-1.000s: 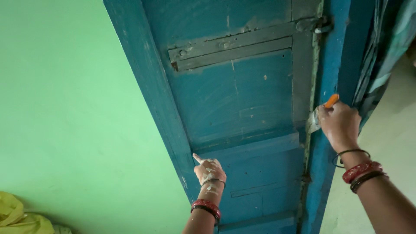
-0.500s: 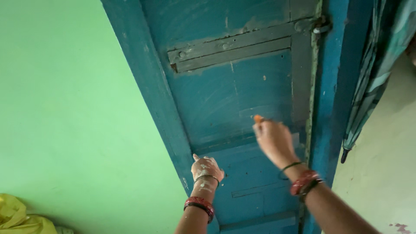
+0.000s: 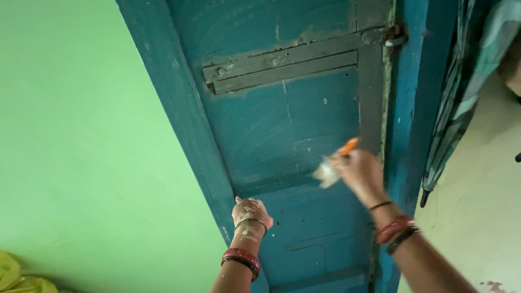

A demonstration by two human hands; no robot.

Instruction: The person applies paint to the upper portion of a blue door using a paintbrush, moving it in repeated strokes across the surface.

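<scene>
A blue wooden door (image 3: 293, 130) with panels fills the middle of the head view. My right hand (image 3: 361, 171) is shut on a paintbrush (image 3: 334, 165) with an orange handle; its pale bristles touch the door panel just above the lower crosspiece. My left hand (image 3: 248, 214), spattered with pale paint, rests against the door by the left frame (image 3: 179, 125), fingers curled, holding nothing. Both wrists wear red and dark bangles.
A green wall (image 3: 81, 152) lies left of the frame. A grey metal bar and latch (image 3: 380, 37) cross the door's top. A folded umbrella (image 3: 461, 97) hangs at the right against a pale wall. Yellow plastic (image 3: 13, 274) shows at the bottom left.
My right hand moved the brush from the door's right edge leftward onto the panel, then slightly right and down. My left hand stayed on the door; the view shifted a little.
</scene>
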